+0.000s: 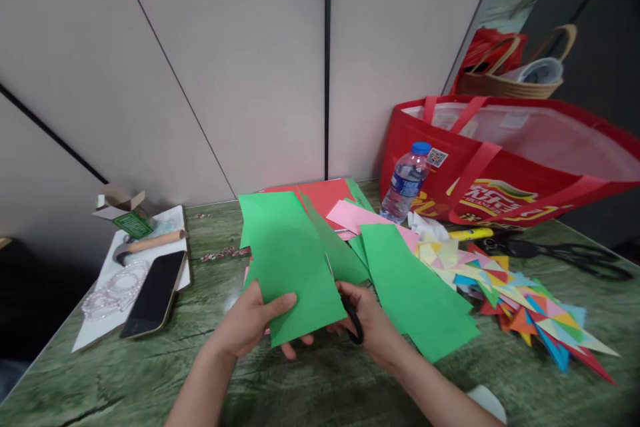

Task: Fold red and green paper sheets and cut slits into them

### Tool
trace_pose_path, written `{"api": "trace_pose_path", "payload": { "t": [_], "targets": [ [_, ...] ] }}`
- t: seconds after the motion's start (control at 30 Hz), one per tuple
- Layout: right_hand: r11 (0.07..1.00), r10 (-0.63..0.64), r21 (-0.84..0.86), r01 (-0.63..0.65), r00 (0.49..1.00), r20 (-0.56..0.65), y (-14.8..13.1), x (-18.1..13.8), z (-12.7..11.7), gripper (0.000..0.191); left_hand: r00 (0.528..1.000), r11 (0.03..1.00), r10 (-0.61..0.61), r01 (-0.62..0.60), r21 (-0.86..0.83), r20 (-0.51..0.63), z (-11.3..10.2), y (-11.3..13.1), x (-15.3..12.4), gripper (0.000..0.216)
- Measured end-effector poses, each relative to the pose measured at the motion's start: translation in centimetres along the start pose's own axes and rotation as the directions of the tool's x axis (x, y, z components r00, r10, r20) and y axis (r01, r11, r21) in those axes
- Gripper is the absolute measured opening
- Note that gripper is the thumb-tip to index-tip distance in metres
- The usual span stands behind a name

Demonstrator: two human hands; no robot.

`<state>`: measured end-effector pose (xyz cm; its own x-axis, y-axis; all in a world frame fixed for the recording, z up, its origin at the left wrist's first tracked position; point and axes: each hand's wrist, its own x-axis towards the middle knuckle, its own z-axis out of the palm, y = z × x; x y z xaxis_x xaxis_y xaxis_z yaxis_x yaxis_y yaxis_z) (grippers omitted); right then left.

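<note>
My left hand [250,324] grips the lower edge of a green paper sheet [285,260], thumb on top, holding it up over the table. My right hand [367,324] is closed on black-handled scissors [354,322]; their blades are hidden behind the green sheet, which shows a cut running up its right side. A second green piece [415,287] lies just right of my right hand.
Red, pink and green sheets [330,204] are stacked behind. Coloured folded triangles [520,300] spread at right, by a water bottle [406,184], red tote bag [520,160] and black scissors [565,255]. Left: phone [155,294], bead bracelets [113,287], hammer [147,244], small box [123,210].
</note>
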<state>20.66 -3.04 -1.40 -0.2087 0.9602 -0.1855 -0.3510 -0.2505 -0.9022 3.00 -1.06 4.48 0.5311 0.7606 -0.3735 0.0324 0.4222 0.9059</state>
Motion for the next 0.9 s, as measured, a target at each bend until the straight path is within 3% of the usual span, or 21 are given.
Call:
{"api": "trace_pose_path", "payload": {
  "t": [0.47,0.77,0.9],
  "targets": [
    [1.0,-0.011,-0.023,0.01,1.0,-0.028,0.6,0.1,-0.2,0.021,1.0,1.0,0.001,-0.001,-0.031,-0.01,0.3,0.1,0.0,0.025],
    [1.0,-0.018,-0.011,0.018,1.0,0.015,1.1,0.3,-0.2,0.03,1.0,0.999,-0.01,0.01,-0.047,-0.002,-0.3,0.0,0.0,0.025],
    [0.999,-0.032,0.006,0.032,0.999,-0.03,1.5,0.6,-0.6,0.032,1.0,0.997,0.002,-0.004,-0.072,-0.028,-0.9,0.0,-0.3,0.024]
  ]
}}
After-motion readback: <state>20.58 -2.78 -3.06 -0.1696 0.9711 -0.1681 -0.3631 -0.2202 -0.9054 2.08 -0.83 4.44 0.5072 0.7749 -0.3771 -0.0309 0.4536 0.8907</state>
